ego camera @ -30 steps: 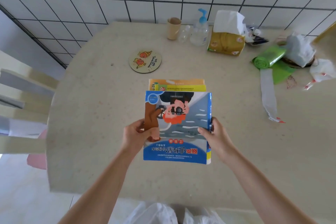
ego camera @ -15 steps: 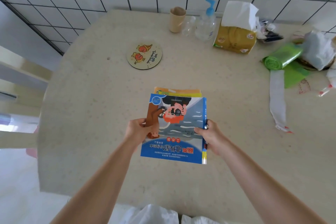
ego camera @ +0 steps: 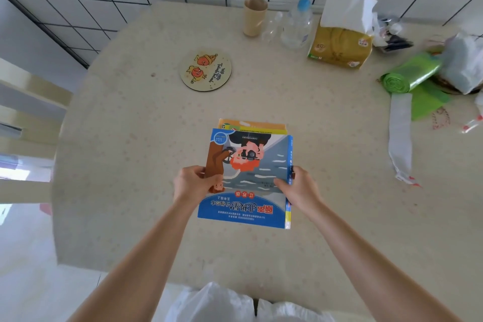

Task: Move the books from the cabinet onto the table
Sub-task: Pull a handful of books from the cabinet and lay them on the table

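White tiled wall with dark grout stands behind a pale speckled bench; a person stands at its near edge, both forearms reaching forward over it.

Left hand: grasping the left edge of the stack of books, thumb on the top cover, the other fingers hidden beneath; right hand: grasping the right edge at the spine, thumb on the cover, fingers curled round the side. The two hands sit at about the same height along the stack, neither nearer than the other.

Stack: top book has a blue cover with a cartoon figure, printed upside down to the viewer; orange and yellow edges of further books show past its far end. The long axis runs away from the person, toward the wall; the stack lies straight ahead between the hands, near the bench's middle. Whether its underside touches the bench cannot be told.

Judgement: the stack is at or close to its resting place; what remains is to settle it flat and let go on both sides, evenly, or the lower books may slide out.

Beyond: a round coaster; a paper cup, pump bottle and tissue pack along the wall; a green bag roll far right.
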